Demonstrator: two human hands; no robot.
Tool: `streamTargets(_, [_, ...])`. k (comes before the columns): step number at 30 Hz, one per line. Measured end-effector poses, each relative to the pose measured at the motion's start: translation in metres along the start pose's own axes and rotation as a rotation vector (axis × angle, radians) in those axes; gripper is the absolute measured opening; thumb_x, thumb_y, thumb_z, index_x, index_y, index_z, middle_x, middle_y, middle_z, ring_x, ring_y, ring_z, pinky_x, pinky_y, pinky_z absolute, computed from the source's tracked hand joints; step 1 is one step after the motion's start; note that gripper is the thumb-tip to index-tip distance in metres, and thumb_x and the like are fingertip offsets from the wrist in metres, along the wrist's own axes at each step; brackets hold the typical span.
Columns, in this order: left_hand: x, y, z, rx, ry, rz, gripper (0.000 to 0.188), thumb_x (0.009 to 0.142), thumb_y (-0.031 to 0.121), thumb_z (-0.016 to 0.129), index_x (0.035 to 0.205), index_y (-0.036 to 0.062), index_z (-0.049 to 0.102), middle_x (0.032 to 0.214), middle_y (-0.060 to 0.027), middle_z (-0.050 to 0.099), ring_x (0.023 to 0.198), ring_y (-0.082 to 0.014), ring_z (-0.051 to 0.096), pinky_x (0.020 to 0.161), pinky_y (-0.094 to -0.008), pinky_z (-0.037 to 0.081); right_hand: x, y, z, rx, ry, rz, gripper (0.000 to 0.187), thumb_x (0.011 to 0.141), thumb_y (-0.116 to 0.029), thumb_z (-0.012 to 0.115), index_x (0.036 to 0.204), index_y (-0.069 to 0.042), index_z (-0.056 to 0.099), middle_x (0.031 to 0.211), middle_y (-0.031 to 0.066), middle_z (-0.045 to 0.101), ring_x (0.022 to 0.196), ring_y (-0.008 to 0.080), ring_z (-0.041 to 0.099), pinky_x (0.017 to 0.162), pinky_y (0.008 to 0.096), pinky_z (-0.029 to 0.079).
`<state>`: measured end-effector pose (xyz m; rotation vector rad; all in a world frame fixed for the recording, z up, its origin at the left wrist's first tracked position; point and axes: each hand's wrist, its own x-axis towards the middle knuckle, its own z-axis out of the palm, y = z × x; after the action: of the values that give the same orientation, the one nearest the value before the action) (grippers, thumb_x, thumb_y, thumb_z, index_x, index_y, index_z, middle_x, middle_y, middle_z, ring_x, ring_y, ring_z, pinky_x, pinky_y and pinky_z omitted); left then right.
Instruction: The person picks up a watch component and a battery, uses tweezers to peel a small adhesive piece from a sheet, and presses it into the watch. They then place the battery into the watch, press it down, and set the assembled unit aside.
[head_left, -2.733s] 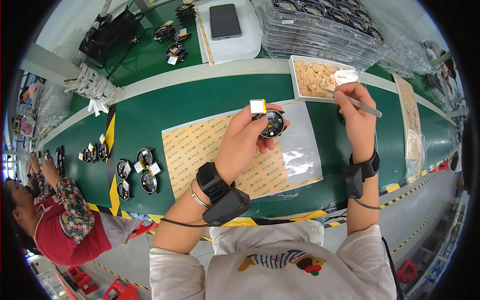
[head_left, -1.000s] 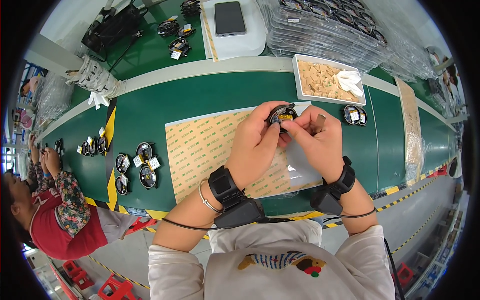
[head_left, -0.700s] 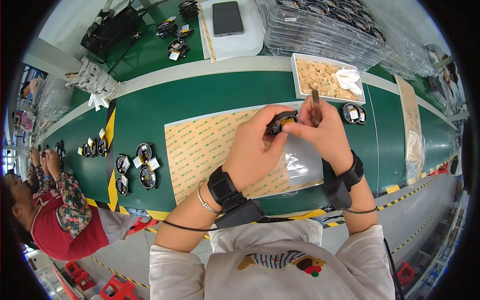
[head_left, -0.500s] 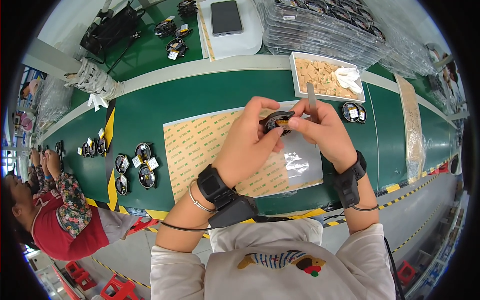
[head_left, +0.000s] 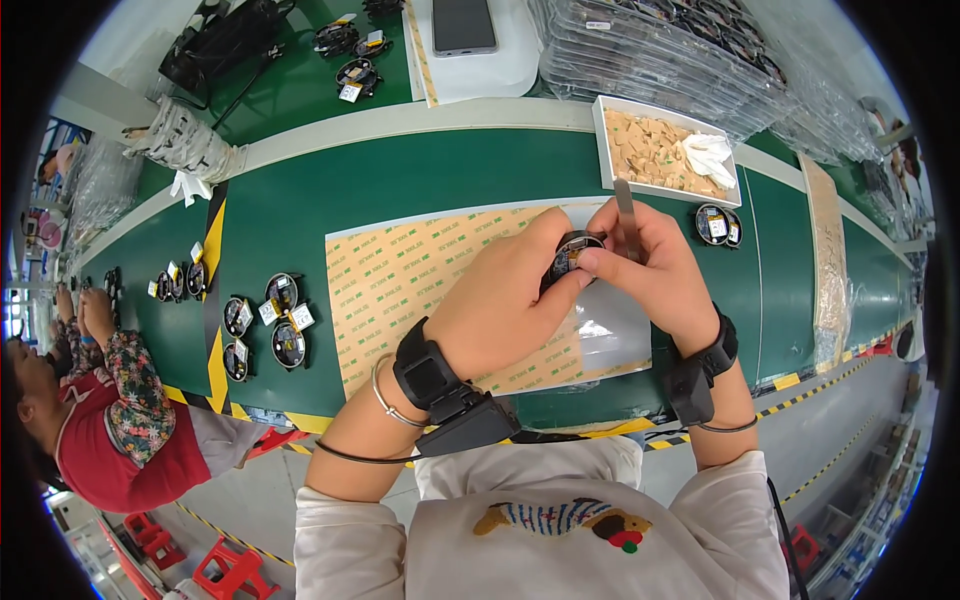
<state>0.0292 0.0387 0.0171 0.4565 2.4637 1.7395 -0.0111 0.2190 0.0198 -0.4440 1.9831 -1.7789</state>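
Observation:
My left hand [head_left: 510, 285] is closed around a round black electronic housing [head_left: 568, 262], like a watch body, with small parts visible inside its ring. From the other side, my right hand [head_left: 655, 258] meets it, thumb against the housing's edge. A flat grey metal tool [head_left: 626, 212] is held in the right hand and sticks up past the fingers; its lower end is hidden. Below both hands lies a sheet of tan adhesive-backed paper [head_left: 400, 285] with green print, and its bare glossy backing [head_left: 620, 325] shows at the right.
Several similar housings with white labels [head_left: 288, 345] sit at the left, with a pair [head_left: 713, 224] at the right. A white box [head_left: 603, 150] holds tan paper scraps. Clear trays [head_left: 640, 70] are stacked behind. A phone [head_left: 463, 25] lies at the back. A co-worker [head_left: 120, 430] sits left.
The housing has turned in my fingers, tilting more upright and shifting slightly right. My left fingers have folded behind it. The whole view has shifted a little.

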Motion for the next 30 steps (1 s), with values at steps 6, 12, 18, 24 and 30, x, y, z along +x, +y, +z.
streamTargets(6, [0.0, 0.003, -0.002, -0.051, -0.02, -0.049, 0.019, 0.082, 0.011, 0.058, 0.087, 0.0005, 0.043, 0.068, -0.017, 0.054, 0.06, -0.0298, 0.055, 0.051, -0.0358, 0.039, 0.0, -0.002, 0.004, 0.016, -0.078, -0.003, 0.016, 0.087, -0.013, 0.06, 0.077, -0.003, 0.052, 0.067, -0.0041, 0.051, 0.058, 0.0021, 0.041, 0.051, 0.0188, 0.033])
streamTargets(12, [-0.002, -0.005, 0.003, -0.234, 0.04, -0.016, 0.019, 0.082, 0.013, 0.06, 0.087, 0.0006, 0.046, 0.066, -0.0123, 0.053, 0.055, -0.0229, 0.051, 0.05, -0.0336, 0.039, -0.002, 0.0, 0.008, -0.04, -0.045, -0.04, 0.022, 0.089, -0.016, 0.058, 0.072, -0.004, 0.051, 0.065, -0.0049, 0.046, 0.056, 0.0025, 0.036, 0.049, 0.0196, 0.03])
streamTargets(18, [-0.003, -0.003, 0.0, -0.164, -0.004, -0.059, 0.021, 0.083, 0.01, 0.063, 0.096, -0.0005, 0.05, 0.073, -0.004, 0.052, 0.062, -0.0103, 0.046, 0.054, -0.0248, 0.039, -0.002, 0.002, 0.009, -0.025, 0.013, -0.045, 0.024, 0.09, -0.017, 0.057, 0.07, -0.005, 0.051, 0.062, -0.0055, 0.042, 0.054, 0.0027, 0.036, 0.047, 0.0193, 0.027])
streamTargets(24, [-0.002, -0.006, -0.002, -0.15, 0.014, -0.035, 0.019, 0.082, 0.016, 0.062, 0.088, -0.0001, 0.052, 0.065, -0.0107, 0.053, 0.055, -0.0199, 0.048, 0.051, -0.0319, 0.038, -0.001, -0.003, 0.005, -0.066, -0.033, 0.082, 0.023, 0.09, -0.016, 0.057, 0.071, -0.005, 0.051, 0.061, -0.0055, 0.041, 0.054, 0.0026, 0.036, 0.047, 0.0192, 0.027])
streamTargets(30, [0.001, -0.009, 0.0, -0.187, -0.021, -0.029, 0.018, 0.082, 0.016, 0.062, 0.088, 0.0008, 0.054, 0.065, -0.0104, 0.053, 0.056, -0.02, 0.049, 0.052, -0.0319, 0.039, -0.004, -0.012, 0.011, 0.027, -0.022, 0.148, 0.021, 0.09, -0.018, 0.057, 0.076, -0.003, 0.057, 0.063, -0.0048, 0.046, 0.057, 0.0028, 0.038, 0.048, 0.0199, 0.03])
